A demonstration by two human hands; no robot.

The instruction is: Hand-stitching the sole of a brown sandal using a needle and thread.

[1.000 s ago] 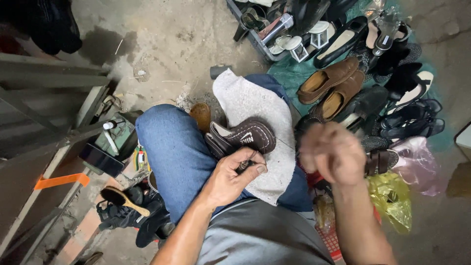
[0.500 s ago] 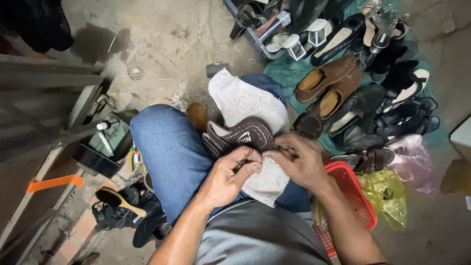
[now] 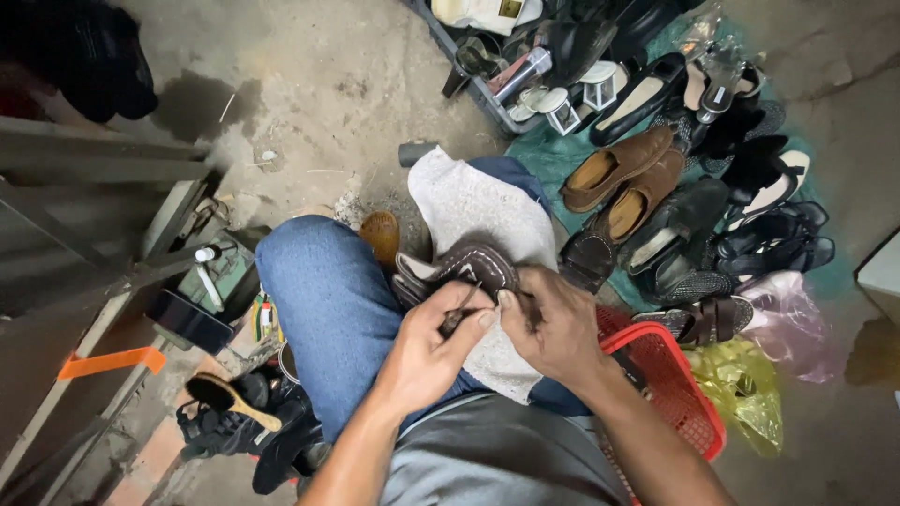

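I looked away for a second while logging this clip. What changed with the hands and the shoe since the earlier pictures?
The right hand, raised and blurred a second ago, came down to the dark brown shoe on the lap and now grips it beside the left hand, which stays pinching a thin tool at the shoe. The grey cloth and the shoe did not move.

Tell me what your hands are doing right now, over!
Left hand pinching a thin tool against the brown shoe. Right hand gripping the shoe on the grey cloth over the lap. Nothing blocking.
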